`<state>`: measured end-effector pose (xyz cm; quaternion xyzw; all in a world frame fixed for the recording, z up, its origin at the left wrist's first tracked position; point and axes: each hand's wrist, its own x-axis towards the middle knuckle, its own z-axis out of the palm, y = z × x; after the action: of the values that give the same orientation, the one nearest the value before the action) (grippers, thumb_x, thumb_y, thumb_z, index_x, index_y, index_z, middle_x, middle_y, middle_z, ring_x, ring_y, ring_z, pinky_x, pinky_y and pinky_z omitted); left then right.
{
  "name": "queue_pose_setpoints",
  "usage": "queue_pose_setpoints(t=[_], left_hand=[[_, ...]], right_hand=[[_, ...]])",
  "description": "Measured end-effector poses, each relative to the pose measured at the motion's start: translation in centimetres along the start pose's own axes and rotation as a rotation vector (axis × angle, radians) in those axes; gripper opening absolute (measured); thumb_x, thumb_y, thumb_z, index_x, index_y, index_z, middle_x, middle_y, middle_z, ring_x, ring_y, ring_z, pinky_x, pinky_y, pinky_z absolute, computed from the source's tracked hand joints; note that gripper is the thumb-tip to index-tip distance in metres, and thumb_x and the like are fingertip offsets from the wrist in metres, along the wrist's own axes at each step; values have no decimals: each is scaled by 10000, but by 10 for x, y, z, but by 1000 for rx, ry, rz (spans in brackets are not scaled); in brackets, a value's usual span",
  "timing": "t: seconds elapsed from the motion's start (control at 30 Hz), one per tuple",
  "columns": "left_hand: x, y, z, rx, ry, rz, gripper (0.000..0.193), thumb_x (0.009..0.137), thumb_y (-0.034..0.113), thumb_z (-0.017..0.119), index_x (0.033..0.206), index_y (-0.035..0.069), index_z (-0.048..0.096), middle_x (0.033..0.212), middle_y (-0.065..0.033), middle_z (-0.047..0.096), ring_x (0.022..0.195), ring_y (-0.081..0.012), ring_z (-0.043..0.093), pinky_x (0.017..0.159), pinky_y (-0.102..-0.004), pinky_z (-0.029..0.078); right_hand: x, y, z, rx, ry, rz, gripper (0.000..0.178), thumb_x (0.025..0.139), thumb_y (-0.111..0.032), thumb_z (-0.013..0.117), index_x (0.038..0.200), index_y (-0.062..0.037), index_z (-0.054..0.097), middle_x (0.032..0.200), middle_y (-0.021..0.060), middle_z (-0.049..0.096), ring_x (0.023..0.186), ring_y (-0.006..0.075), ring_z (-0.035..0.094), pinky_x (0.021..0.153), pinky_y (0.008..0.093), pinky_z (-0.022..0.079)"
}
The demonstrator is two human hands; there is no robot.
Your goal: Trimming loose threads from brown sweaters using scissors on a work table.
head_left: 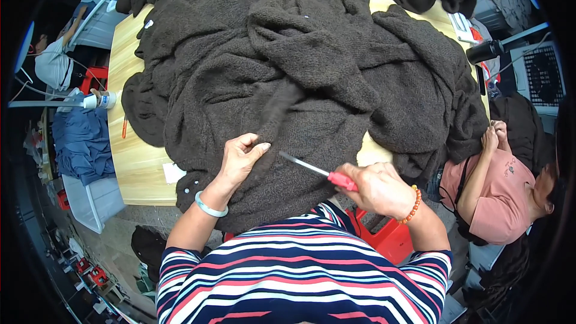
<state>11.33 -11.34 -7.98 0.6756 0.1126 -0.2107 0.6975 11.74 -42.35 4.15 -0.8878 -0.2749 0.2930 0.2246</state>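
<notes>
A big pile of dark brown knitted garments [210, 84] covers most of the wooden table [135, 168]. My left hand [241, 157], with a pale bangle at its wrist, pinches a fold of knit between thumb and fingers. In my right hand [381, 189], which wears an orange bead bracelet, is a red-handled tool with a slim metal shaft [343, 181]. Its shaft points left toward my left fingertips, over the knit. The tip is blurred, and I cannot tell whether it touches the fabric.
At right, a co-worker in a pink top [501, 195] has both hands at the table edge. A white bin of blue cloth [84, 144] stands left. An orange stick [124, 128] and a white card [173, 173] lie on the table. A red stool [387, 240] is beside me.
</notes>
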Motion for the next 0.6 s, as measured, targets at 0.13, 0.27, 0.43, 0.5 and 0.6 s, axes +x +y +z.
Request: queue_pose_setpoints(t=[0.13, 0.27, 0.43, 0.5, 0.6], left_hand=[[-6, -9, -2, -57, 41, 24, 121, 896, 28, 706, 1014, 0, 698, 952, -14, 697, 837, -70, 622, 777, -217, 512], [-10, -10, 3, -316, 51, 8, 187, 913, 45, 689, 1089, -17, 677, 1018, -40, 700, 912, -87, 630, 846, -244, 511], [-2, 14, -2, -248, -9, -111, 283, 957, 147, 659, 1175, -29, 626, 1107, -56, 672, 984, -113, 621, 890, -252, 498], [13, 26, -3, -189, -11, -191, 313, 963, 183, 654, 1191, -29, 615, 1113, -64, 667, 994, -115, 619, 898, -258, 498], [42, 23, 1, -13, -71, -95, 312, 921, 194, 703, 1120, -40, 651, 1011, -52, 681, 887, -102, 618, 783, -253, 509]], right_hand=[[-3, -15, 0, 22, -153, -16, 303, 888, -232, 630, 1123, -41, 612, 686, 197, 662, 675, 376, 679, 627, 465, 533], [-4, -15, 3, 53, -148, -79, 298, 876, -226, 640, 1102, -35, 606, 754, 188, 677, 717, 369, 685, 641, 457, 540], [-2, 0, 10, 138, 103, -108, 248, 885, -217, 663, 1065, -57, 601, 797, 150, 679, 762, 334, 688, 658, 431, 538], [-1, 4, 3, 89, 120, -34, 292, 847, -158, 699, 1113, -74, 613, 863, 155, 688, 795, 344, 681, 708, 393, 538], [4, 6, -3, 37, 185, 49, 250, 861, -203, 691, 1069, -80, 626, 782, 180, 662, 742, 379, 665, 673, 433, 530]])
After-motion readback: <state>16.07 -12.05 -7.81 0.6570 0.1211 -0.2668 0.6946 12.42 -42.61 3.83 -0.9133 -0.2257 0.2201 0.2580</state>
